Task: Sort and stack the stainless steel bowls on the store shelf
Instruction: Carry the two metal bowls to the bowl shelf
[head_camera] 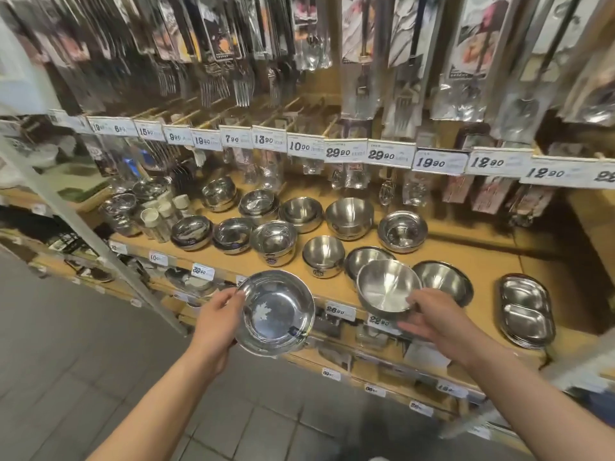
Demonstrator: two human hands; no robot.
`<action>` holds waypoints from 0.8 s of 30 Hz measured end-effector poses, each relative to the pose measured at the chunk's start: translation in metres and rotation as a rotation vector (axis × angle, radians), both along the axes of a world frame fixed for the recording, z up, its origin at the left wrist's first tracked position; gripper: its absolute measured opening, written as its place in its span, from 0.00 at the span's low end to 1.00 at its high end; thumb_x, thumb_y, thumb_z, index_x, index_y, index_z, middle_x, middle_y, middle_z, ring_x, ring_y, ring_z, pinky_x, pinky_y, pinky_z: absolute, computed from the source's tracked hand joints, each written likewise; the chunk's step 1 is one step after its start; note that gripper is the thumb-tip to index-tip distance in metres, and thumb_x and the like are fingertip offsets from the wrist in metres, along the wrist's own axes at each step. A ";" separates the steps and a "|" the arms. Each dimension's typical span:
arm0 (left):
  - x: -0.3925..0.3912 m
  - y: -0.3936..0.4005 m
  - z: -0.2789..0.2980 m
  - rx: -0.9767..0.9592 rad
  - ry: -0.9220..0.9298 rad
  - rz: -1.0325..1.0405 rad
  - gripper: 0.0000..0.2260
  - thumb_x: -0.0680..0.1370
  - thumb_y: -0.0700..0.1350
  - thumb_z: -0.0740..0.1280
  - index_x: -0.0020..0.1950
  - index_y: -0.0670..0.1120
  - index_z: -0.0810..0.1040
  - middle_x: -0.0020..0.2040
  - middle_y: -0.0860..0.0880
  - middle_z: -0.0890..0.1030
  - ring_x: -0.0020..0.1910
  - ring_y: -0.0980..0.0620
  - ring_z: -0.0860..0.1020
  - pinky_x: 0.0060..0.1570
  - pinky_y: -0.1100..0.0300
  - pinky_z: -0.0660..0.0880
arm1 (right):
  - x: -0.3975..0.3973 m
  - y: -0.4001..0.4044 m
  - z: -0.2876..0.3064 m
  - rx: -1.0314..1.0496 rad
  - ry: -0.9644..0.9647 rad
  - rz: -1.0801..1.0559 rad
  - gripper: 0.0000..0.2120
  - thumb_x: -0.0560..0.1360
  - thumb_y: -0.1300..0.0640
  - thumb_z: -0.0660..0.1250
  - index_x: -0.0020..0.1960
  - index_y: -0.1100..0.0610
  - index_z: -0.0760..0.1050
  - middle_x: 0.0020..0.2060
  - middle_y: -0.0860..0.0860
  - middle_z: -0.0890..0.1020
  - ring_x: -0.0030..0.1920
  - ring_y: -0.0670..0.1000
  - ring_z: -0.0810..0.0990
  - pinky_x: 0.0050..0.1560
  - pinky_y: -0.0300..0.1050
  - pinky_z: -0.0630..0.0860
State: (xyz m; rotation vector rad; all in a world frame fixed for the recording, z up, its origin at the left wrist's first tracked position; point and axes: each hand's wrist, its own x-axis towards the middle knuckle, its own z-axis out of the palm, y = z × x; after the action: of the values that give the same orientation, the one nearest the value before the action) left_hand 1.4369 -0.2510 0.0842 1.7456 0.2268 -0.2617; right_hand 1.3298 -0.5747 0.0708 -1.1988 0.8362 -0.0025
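Shelf: a wooden store board, spread beyond and above both hands, on which rows of steel bowls are set.
Hanging cutlery: packs of forks and spoons are hung high above both hands, over a strip of price tags.
Bowl rows: single bowls and short stacks are ranged behind the hands, toward the back of the shelf.
Divided tray: an oval two-part steel dish is laid at the shelf's front edge, well to the right of the right hand.
Wide bowl: held out in front of the shelf edge, tilted so that its inside is shown; a leaf pattern is seen on its floor.
Left hand: the wide bowl is gripped at its left rim, fingers curled over the edge and under the wall.
Smaller bowl: tipped toward the camera over the shelf front, just beside two bowls standing behind it.
Right hand: the near rim of the smaller bowl is pinched by the fingertips, the remaining fingers being loosely spread below.
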 end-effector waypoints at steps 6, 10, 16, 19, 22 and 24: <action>0.061 -0.005 -0.015 -0.029 0.079 0.007 0.11 0.83 0.47 0.64 0.56 0.45 0.84 0.53 0.43 0.86 0.54 0.41 0.83 0.61 0.42 0.78 | 0.062 0.005 -0.009 -0.014 0.066 -0.051 0.07 0.80 0.67 0.63 0.58 0.65 0.73 0.47 0.60 0.80 0.43 0.56 0.83 0.32 0.42 0.83; 0.114 0.000 -0.022 -0.014 0.086 -0.030 0.11 0.83 0.47 0.65 0.56 0.42 0.83 0.51 0.44 0.87 0.54 0.41 0.83 0.59 0.44 0.79 | 0.107 0.015 -0.013 -0.058 0.114 -0.107 0.04 0.79 0.65 0.65 0.54 0.62 0.74 0.47 0.59 0.79 0.45 0.57 0.83 0.33 0.46 0.85; 0.216 0.012 -0.031 0.040 0.060 -0.206 0.13 0.82 0.44 0.64 0.47 0.34 0.79 0.43 0.42 0.81 0.44 0.45 0.76 0.48 0.48 0.72 | 0.170 0.032 -0.033 -0.001 0.045 -0.187 0.06 0.80 0.64 0.65 0.56 0.61 0.76 0.47 0.60 0.84 0.41 0.55 0.85 0.32 0.43 0.83; 0.262 0.014 -0.030 0.018 0.076 -0.212 0.10 0.81 0.43 0.67 0.57 0.39 0.83 0.51 0.42 0.86 0.50 0.43 0.82 0.55 0.46 0.78 | 0.193 0.042 -0.043 0.009 0.035 -0.218 0.09 0.79 0.61 0.67 0.59 0.62 0.78 0.49 0.60 0.87 0.48 0.57 0.87 0.40 0.46 0.85; 0.297 0.016 -0.033 0.013 0.112 -0.256 0.07 0.81 0.43 0.68 0.52 0.42 0.85 0.44 0.44 0.85 0.43 0.46 0.80 0.45 0.53 0.77 | 0.210 0.051 -0.051 0.015 0.047 -0.280 0.13 0.79 0.58 0.69 0.60 0.64 0.76 0.50 0.64 0.86 0.51 0.62 0.85 0.51 0.54 0.83; 0.315 0.014 -0.034 0.021 0.130 -0.292 0.08 0.81 0.42 0.68 0.44 0.43 0.84 0.38 0.45 0.84 0.40 0.46 0.80 0.46 0.53 0.76 | 0.215 0.056 -0.055 -0.001 0.065 -0.328 0.12 0.80 0.57 0.68 0.59 0.63 0.76 0.52 0.67 0.84 0.50 0.64 0.84 0.54 0.55 0.82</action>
State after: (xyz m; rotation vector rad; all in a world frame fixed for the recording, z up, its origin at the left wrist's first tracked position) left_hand 1.7519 -0.2375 0.0506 1.7822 0.0673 -0.5884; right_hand 1.5450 -0.5184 0.0153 -1.0556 1.0823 -0.2317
